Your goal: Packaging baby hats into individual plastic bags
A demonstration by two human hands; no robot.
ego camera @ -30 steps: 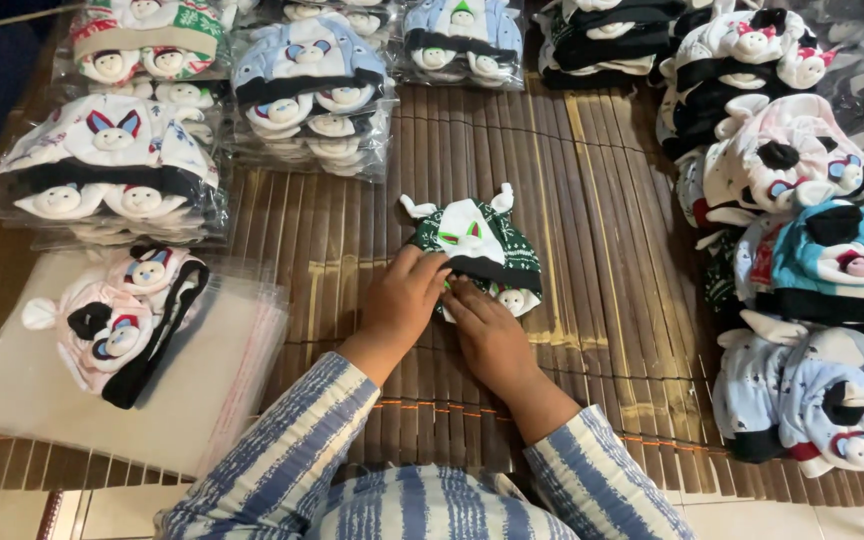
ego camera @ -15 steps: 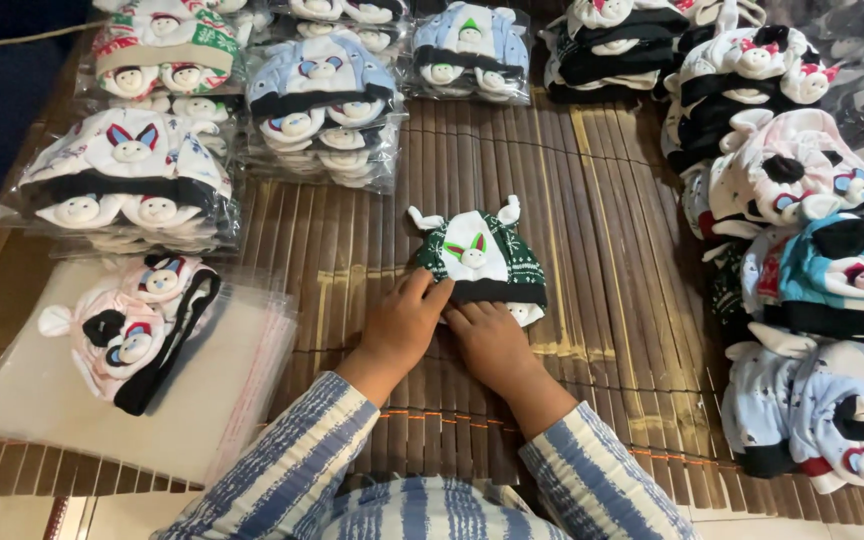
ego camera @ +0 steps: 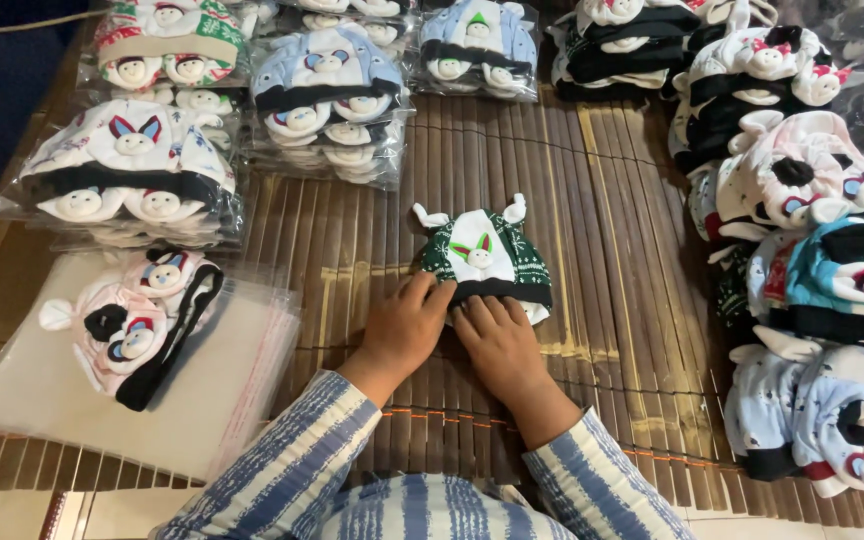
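Both hands on a small green hat, centre frame.
Left hand (ego camera: 404, 330) and right hand (ego camera: 497, 340) press flat, unclenched, on green hat (ego camera: 482, 255); its lower edge is hidden beneath their fingers.

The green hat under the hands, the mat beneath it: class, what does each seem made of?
Green hat: probably soft knitted or jersey fabric, matt, with a patterned weave and stuffed white ears. Mat: seemingly thin bamboo or reed slats, brown with a slight sheen, tied by cross threads.

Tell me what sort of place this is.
Probably a small packing spot for baby hats: bagged hat bundles lie on a bamboo mat, a stack of clear bags sits nearby, and both hands press on a green hat.
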